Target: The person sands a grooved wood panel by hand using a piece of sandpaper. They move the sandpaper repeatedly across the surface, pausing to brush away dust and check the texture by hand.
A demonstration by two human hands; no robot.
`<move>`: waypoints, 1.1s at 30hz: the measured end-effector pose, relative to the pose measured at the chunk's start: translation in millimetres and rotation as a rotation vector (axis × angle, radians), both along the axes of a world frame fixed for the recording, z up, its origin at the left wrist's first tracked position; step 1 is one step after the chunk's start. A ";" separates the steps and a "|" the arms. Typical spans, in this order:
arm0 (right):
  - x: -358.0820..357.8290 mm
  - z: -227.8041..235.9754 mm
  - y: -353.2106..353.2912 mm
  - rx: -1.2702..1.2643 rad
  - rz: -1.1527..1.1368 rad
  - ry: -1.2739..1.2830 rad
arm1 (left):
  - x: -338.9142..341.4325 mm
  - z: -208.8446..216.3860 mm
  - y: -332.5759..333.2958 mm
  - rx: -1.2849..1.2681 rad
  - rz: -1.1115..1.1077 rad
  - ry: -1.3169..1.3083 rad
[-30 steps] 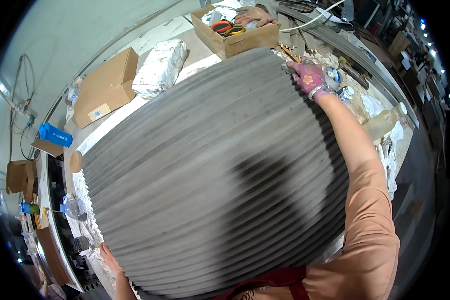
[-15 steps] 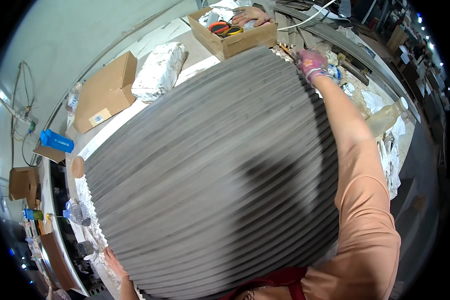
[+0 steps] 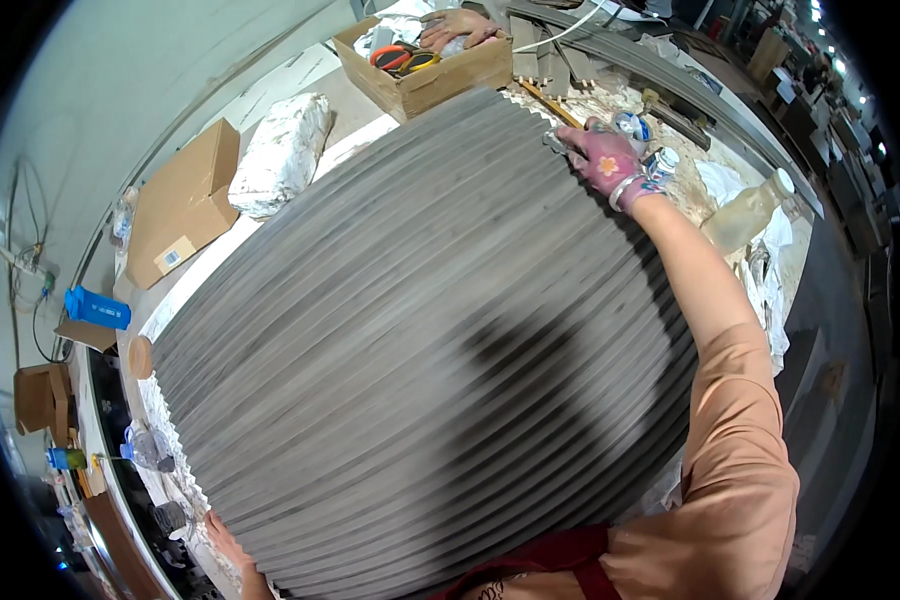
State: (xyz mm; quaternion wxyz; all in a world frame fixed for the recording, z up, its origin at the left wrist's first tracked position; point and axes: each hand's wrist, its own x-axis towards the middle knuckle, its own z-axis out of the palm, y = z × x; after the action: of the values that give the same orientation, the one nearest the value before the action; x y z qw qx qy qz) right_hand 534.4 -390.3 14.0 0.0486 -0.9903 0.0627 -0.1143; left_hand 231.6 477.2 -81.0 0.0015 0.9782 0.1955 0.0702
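A broad grey ribbed panel (image 3: 400, 330), made up of long parallel strips with zigzag ends, spans the table in front of me. At its far right edge is my right hand (image 3: 607, 162), in a pink flowered glove. The fingers are closed on a small shiny metal piece (image 3: 554, 142) at the panel's edge; its exact kind is unclear. Just beyond lies a thin stick-like tool (image 3: 547, 102) of yellowish brown. My left hand (image 3: 228, 542) rests bare against the near left edge of the panel, fingers stretched out, partly cut off by the panel's edge.
Beyond the panel stands a cardboard box (image 3: 425, 95) holding orange and yellow handled tools and a glove. A white wrapped bundle (image 3: 282, 155) and a flat carton (image 3: 185, 205) lie left of it. A cloudy bottle (image 3: 750, 212) and small containers (image 3: 660, 165) sit at right; a blue cup (image 3: 98, 307) at left.
My right hand has come back from beside the stick-like tool toward me, onto the panel's right edge, with the small metal piece at its fingertips. My left hand stays at the left edge.
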 end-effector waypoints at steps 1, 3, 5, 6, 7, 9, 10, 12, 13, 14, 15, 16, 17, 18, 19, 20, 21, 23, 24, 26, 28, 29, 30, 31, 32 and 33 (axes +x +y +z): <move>-0.9 2.4 1.0 -0.161 -0.009 -0.093 | 2.5 0.7 3.2 -0.010 0.003 -0.005; 2.9 10.0 -15.8 0.200 -0.181 -0.033 | -0.2 -1.5 4.7 -0.126 0.059 -0.028; -5.9 7.5 -38.8 -0.004 -0.129 -0.124 | 6.1 -2.5 0.2 -0.112 0.056 -0.030; -5.5 3.9 -38.2 -0.078 -0.037 -0.205 | 6.7 -0.9 -1.4 -0.033 0.029 -0.016; -12.2 1.9 -29.6 -0.154 0.056 -0.276 | 3.8 -0.6 -5.1 0.044 0.002 0.008; -21.5 2.1 -16.6 -0.190 0.178 -0.213 | 5.1 3.5 -13.3 0.063 -0.015 0.032; -20.6 3.9 -18.9 0.051 0.076 -0.153 | 5.1 6.5 -14.7 0.075 -0.022 0.038; -18.4 9.6 -22.7 0.448 -0.104 -0.053 | 1.8 5.8 -9.0 -0.143 0.062 -0.016; -20.4 19.9 -16.1 0.605 -0.193 -0.030 | 5.2 8.5 -11.9 -0.253 0.105 -0.047; -23.7 30.0 -10.1 0.752 -0.292 -0.021 | 8.4 11.3 -14.7 -0.233 0.117 -0.041; -25.0 15.6 -17.3 0.450 -0.128 -0.114 | 11.2 14.0 -18.4 -0.213 0.129 -0.035; -29.8 7.2 -20.9 0.141 0.033 -0.196 | 10.4 15.2 -24.8 -0.197 0.143 -0.020; -32.4 1.7 -25.7 -0.169 0.194 -0.272 | 8.1 12.3 -22.7 -0.081 0.100 0.012; -30.6 -1.8 -31.9 -0.060 0.094 -0.180 | 5.0 8.0 -17.2 0.034 0.057 0.045; -29.1 3.8 -30.2 0.051 -0.013 -0.092 | 6.8 8.4 -14.5 0.152 0.006 0.073; -27.2 1.0 -40.3 0.002 -0.068 -0.069 | 6.6 8.1 -13.2 0.062 0.042 0.050; -26.6 -0.6 -52.2 -0.051 -0.124 -0.043 | 5.7 7.3 -12.6 -0.027 0.077 0.028; -36.3 3.5 -60.8 0.155 -0.184 -0.141 | 9.1 9.9 -18.0 -0.108 0.110 0.016; -39.3 -8.9 -78.1 0.271 -0.152 -0.266 | 12.6 11.9 -20.4 -0.099 0.108 0.022; -50.0 -10.0 -82.3 0.459 -0.151 -0.300 | 11.3 12.1 -21.4 -0.063 0.061 0.015; -64.8 -3.6 -75.6 0.530 -0.086 -0.289 | 6.1 6.2 -11.0 -0.009 -0.042 -0.009; -75.6 9.6 -57.4 0.509 -0.022 -0.262 | 4.8 3.8 -5.9 -0.023 -0.031 -0.015; -84.2 15.0 -42.8 0.491 0.043 -0.235 | 2.9 2.1 -0.4 -0.034 -0.019 -0.023; -92.9 13.3 -37.4 0.470 0.117 -0.242 | 4.0 -0.3 4.3 -0.048 -0.013 -0.030; -100.2 16.1 -29.7 0.422 0.135 -0.177 | 2.4 -1.9 7.8 -0.064 0.001 -0.042; -112.4 21.7 -21.7 0.319 0.105 -0.135 | -0.7 -3.1 11.2 -0.080 0.016 -0.054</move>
State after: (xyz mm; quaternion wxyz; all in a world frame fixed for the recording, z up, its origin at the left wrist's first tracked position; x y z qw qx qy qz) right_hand 422.0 -412.1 35.7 0.2148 -0.9620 0.0248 -0.1667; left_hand 230.9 488.4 -84.1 0.0451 0.9735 0.2060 0.0888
